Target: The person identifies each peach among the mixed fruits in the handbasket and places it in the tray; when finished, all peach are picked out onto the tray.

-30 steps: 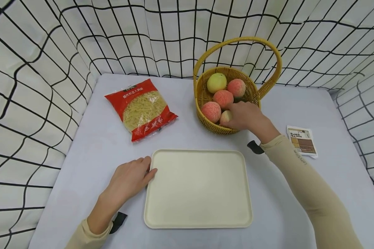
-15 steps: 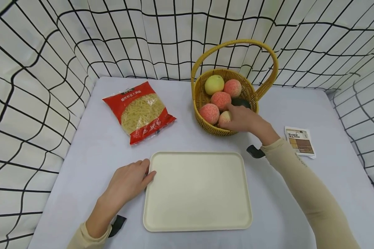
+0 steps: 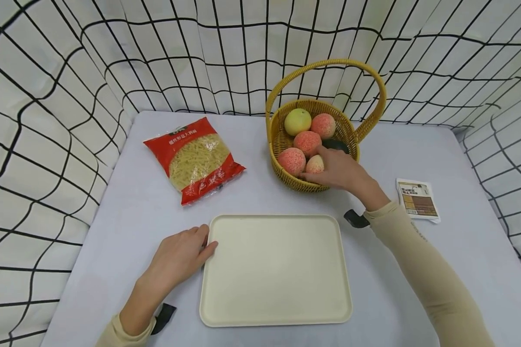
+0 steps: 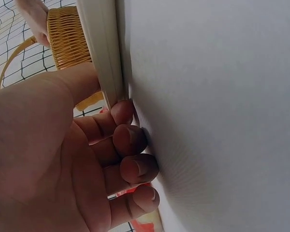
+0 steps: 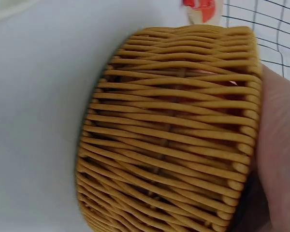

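Observation:
In the head view, my right hand [image 3: 346, 169] reaches into a yellow wicker basket [image 3: 292, 181] and grips a pale peach [image 3: 315, 164], thumb on the near side and fingers on the far side. Around it lie several pinkish-red peaches [image 3: 292, 161], a yellow-green apple-like fruit [image 3: 297, 121] and a dark green item [image 3: 336, 145], partly covered by the hand. The basket wall [image 5: 169, 130] hides that grasp in the right wrist view. My left hand [image 3: 175, 258] holds the left edge of a cream tray [image 3: 278, 270], thumb over the rim [image 4: 101, 48], fingers curled against its side.
A red bag of pasta [image 3: 199, 161] lies at the back left of the white table [image 3: 386, 294]. To the right of the basket is a small white and brown packet [image 3: 418, 199]. Black netting [image 3: 230, 62] over white walls surrounds the table.
The head view has tilted slightly. My right hand has shifted a little around the pale peach, and more of the peach shows. My left hand stays on the tray edge.

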A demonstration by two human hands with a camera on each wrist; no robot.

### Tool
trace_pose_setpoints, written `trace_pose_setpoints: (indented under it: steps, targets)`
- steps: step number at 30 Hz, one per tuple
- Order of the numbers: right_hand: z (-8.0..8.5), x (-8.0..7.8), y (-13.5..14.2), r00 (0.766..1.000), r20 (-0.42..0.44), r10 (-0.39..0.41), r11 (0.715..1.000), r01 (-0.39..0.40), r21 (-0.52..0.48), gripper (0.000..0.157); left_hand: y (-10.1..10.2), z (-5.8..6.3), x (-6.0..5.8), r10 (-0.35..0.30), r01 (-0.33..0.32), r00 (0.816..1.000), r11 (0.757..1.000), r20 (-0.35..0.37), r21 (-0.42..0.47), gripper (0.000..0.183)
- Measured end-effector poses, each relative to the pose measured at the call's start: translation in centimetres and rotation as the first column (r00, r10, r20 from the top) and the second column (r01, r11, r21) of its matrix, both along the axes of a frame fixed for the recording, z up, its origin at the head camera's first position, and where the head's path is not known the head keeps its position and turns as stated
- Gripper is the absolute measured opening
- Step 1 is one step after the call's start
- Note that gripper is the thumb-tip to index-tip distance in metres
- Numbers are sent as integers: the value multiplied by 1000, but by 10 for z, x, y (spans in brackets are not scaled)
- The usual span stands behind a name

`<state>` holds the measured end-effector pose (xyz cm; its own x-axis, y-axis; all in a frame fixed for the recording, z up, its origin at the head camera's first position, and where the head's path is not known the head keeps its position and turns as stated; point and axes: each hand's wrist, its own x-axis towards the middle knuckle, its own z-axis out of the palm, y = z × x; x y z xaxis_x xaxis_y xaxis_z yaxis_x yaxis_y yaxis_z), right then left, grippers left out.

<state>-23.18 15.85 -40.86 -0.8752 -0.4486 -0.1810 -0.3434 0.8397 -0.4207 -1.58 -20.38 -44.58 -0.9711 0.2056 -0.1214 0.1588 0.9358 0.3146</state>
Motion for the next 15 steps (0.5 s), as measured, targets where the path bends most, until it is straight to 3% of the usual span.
trace_pose_setpoints:
  steps: [5, 15]
  targets:
    - [-5, 3, 0, 999, -45, -27, 999, 25, -46, 71, 0, 1, 0, 0, 0, 1000, 1000, 7, -2, 27]
    - [-12, 6, 6, 982, -185, -44, 982, 8, -191, 56, 0, 1, -1, 5, -4, 1000, 1000, 22, -3, 26]
